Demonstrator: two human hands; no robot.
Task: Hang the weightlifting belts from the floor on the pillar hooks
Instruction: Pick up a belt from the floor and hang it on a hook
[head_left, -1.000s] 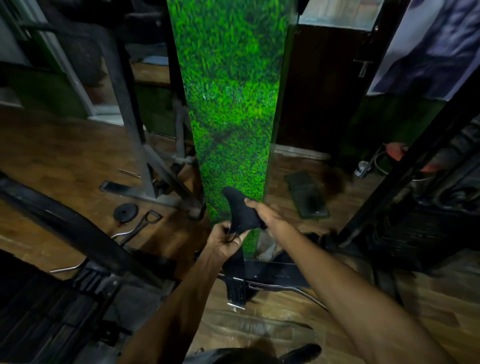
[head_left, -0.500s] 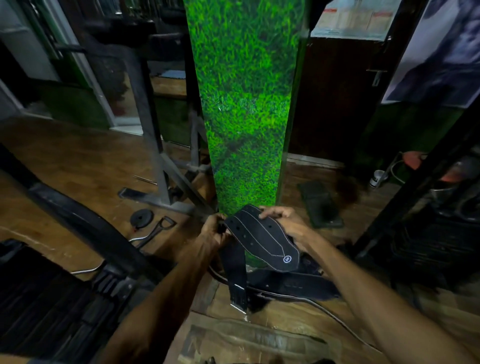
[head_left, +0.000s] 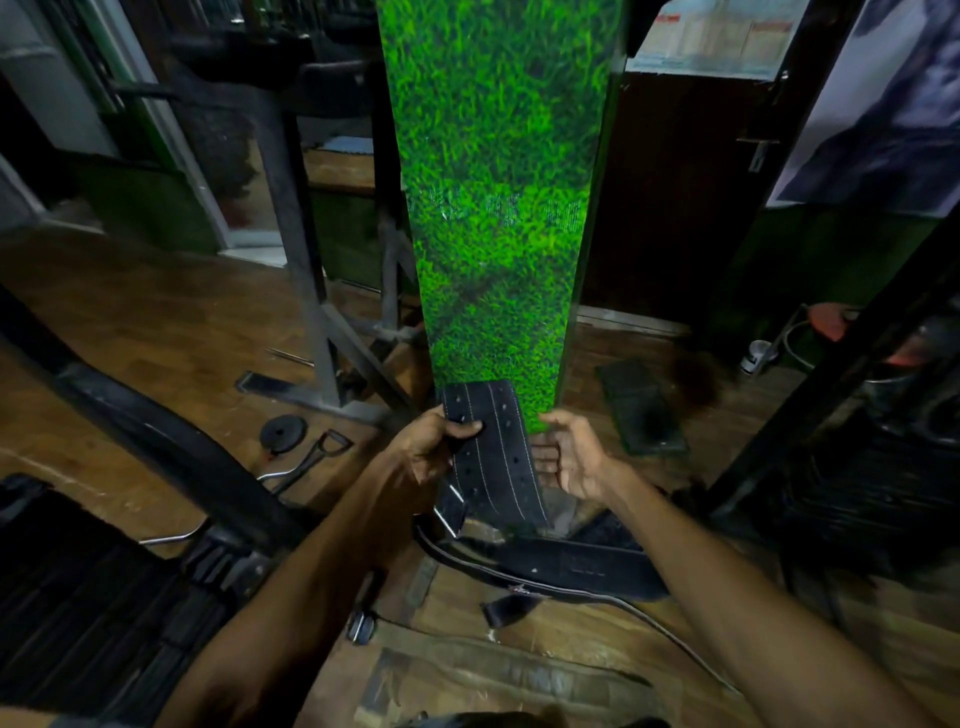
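L hand (head_left: 431, 447) grips belt (head_left: 491, 452) w/ thumb on front; R hand (head_left: 569, 454) loosely curled at belt's right edge, grip unclear. Belt raised before green pillar (head_left: 493, 208); second belt (head_left: 571, 566) on floor (head_left: 156, 312).

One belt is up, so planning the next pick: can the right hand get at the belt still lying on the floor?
Probably yes. The right hand only rests lightly at the held belt, which the left hand grips. The floor belt lies just below it, with nothing on top.
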